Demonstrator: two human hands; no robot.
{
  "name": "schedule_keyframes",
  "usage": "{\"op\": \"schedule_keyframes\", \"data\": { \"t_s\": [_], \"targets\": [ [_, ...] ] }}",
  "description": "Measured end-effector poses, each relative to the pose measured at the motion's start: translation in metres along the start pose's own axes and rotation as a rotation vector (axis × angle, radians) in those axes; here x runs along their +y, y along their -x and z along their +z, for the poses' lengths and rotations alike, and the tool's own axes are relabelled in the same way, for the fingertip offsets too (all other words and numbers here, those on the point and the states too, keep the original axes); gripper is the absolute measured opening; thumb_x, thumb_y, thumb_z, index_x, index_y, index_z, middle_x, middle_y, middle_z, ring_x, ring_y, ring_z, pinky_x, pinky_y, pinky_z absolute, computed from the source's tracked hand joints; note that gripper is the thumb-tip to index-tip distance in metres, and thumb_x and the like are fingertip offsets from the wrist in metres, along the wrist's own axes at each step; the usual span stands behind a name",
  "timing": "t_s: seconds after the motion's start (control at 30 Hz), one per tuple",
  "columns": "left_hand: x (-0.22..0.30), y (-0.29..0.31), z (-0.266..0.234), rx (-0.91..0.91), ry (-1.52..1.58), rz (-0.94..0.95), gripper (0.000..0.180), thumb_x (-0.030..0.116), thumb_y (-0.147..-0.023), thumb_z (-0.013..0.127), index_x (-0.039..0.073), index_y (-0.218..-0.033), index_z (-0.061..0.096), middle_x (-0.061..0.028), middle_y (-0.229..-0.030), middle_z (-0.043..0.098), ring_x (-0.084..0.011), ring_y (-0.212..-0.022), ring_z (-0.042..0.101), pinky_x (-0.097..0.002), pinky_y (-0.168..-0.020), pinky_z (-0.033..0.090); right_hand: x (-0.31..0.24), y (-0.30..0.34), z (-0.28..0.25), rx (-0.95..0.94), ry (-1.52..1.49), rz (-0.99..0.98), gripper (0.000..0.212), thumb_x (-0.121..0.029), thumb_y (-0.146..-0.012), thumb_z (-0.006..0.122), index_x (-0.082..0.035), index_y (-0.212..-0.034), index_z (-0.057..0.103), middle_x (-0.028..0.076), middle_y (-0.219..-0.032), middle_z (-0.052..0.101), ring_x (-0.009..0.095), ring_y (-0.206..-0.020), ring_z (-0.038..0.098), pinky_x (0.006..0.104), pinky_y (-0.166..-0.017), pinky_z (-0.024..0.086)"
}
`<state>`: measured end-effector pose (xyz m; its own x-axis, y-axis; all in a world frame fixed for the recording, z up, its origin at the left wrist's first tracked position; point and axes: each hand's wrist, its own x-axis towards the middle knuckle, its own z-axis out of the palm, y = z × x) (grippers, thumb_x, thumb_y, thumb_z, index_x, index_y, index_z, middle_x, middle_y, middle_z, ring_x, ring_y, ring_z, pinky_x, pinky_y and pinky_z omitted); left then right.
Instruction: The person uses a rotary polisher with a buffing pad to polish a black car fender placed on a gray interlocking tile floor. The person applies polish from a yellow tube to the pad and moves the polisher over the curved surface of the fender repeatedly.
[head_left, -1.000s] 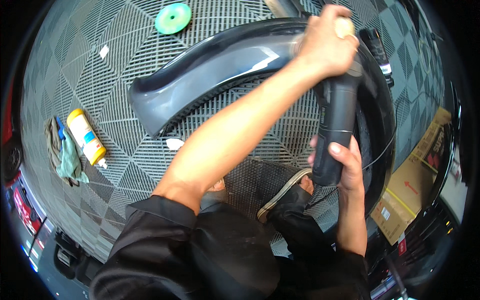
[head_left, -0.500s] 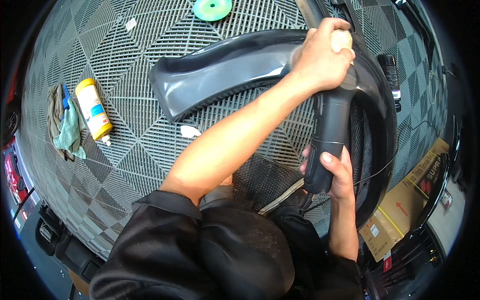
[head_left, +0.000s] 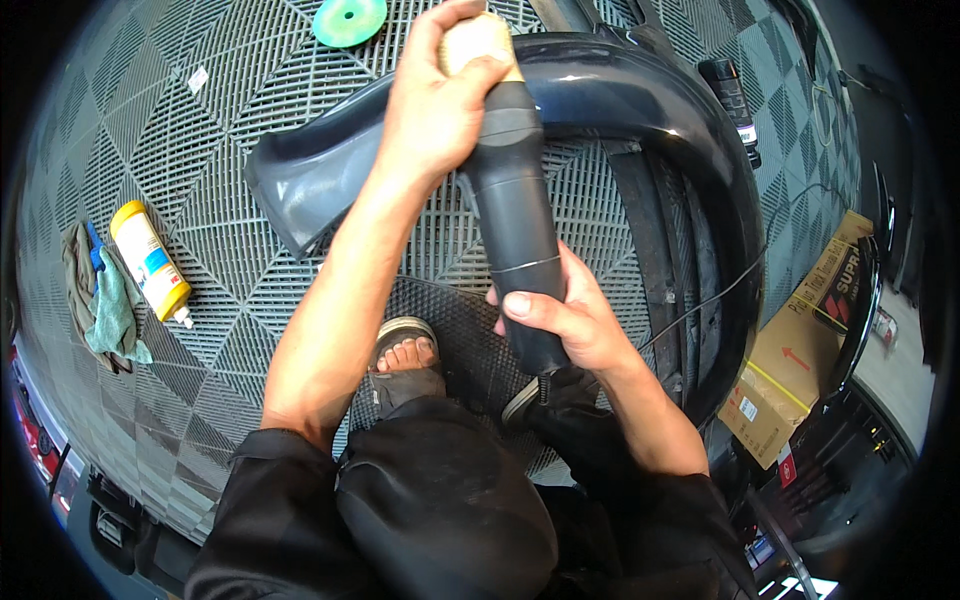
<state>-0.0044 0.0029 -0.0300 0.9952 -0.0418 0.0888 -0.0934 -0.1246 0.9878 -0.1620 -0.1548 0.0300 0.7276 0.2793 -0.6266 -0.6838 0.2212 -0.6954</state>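
Observation:
Both my hands grip a black corded polishing machine point(head_left: 515, 215). My left hand point(head_left: 430, 110) wraps round its far end, where a pale tan cover sits on the head. Lower down, my right hand point(head_left: 565, 315) is closed round the handle near the cord, thumb on top. Beneath the machine's head lies a glossy dark curved fender flare point(head_left: 640, 90), its left end point(head_left: 320, 185) greyer and duller. My left hand and the machine's head hide part of the flare. Whether the pad touches the surface I cannot tell.
A yellow-capped white bottle point(head_left: 150, 260) lies beside crumpled cloths point(head_left: 115, 310) at left. A green disc pad point(head_left: 348, 18) is at the top. A black bottle point(head_left: 730, 105) lies beyond the flare; a cardboard box point(head_left: 785, 380) stands at right. The machine's cord point(head_left: 710, 297) crosses the flare.
The machine has moved left along the flare with both my hands still on it. The view has shifted a little, and my sandalled foot now shows below.

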Motion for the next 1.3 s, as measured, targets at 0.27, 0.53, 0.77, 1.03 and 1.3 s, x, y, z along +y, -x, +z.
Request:
{"op": "schedule_keyframes", "data": {
  "t_s": [0.27,0.53,0.77,1.03,1.3],
  "targets": [
    [-0.006,0.018,-0.042,0.069,0.337,-0.236,0.059,0.014,-0.093,0.07,0.007,-0.148,0.05,-0.0149,-0.137,0.058,-0.0206,-0.116,0.063,-0.0323,-0.098,0.054,0.019,-0.009,0.024,-0.056,0.055,-0.047,0.06,-0.024,-0.088,0.081,0.0,-0.132,0.048,0.009,-0.101,0.064,0.016,-0.084,0.065,0.0314,-0.077,0.056],
    [-0.008,0.033,-0.067,0.127,0.305,-0.233,0.058,0.013,-0.094,0.069,0.008,-0.148,0.05,-0.0143,-0.135,0.06,-0.0194,-0.113,0.064,-0.0318,-0.095,0.056,0.023,-0.011,0.033,-0.147,0.105,0.025,0.079,-0.032,-0.087,0.085,0.006,-0.143,0.044,0.011,-0.12,0.062,0.017,-0.111,0.061,0.0339,-0.101,0.049],
    [-0.006,0.04,-0.09,0.185,0.276,-0.307,0.057,0.013,-0.093,0.069,0.01,-0.147,0.052,-0.0128,-0.134,0.061,-0.02,-0.111,0.064,-0.0322,-0.095,0.056,0.022,-0.018,0.045,-0.215,0.144,-0.001,0.082,-0.029,-0.088,0.084,0.007,-0.146,0.039,0.012,-0.117,0.063,0.017,-0.109,0.063,0.0343,-0.097,0.052],
    [-0.004,0.054,-0.111,0.256,0.304,-0.313,0.057,0.011,-0.09,0.07,0.007,-0.144,0.052,-0.0145,-0.129,0.062,-0.0209,-0.109,0.064,-0.0332,-0.092,0.057,0.021,-0.015,0.063,-0.254,0.047,0.109,0.089,-0.027,-0.088,0.084,0.009,-0.15,0.032,0.014,-0.121,0.061,0.017,-0.11,0.064,0.0341,-0.092,0.056],
    [-0.005,0.07,-0.134,0.349,0.318,-0.342,0.057,0.011,-0.09,0.071,0.007,-0.144,0.053,-0.0146,-0.128,0.062,-0.0216,-0.11,0.064,-0.034,-0.093,0.056,0.043,-0.022,0.073,-0.295,0.139,0.045,0.096,-0.033,-0.086,0.086,0.009,-0.152,0.031,0.017,-0.127,0.059,0.021,-0.118,0.061,0.0357,-0.102,0.049]
  ]
}}
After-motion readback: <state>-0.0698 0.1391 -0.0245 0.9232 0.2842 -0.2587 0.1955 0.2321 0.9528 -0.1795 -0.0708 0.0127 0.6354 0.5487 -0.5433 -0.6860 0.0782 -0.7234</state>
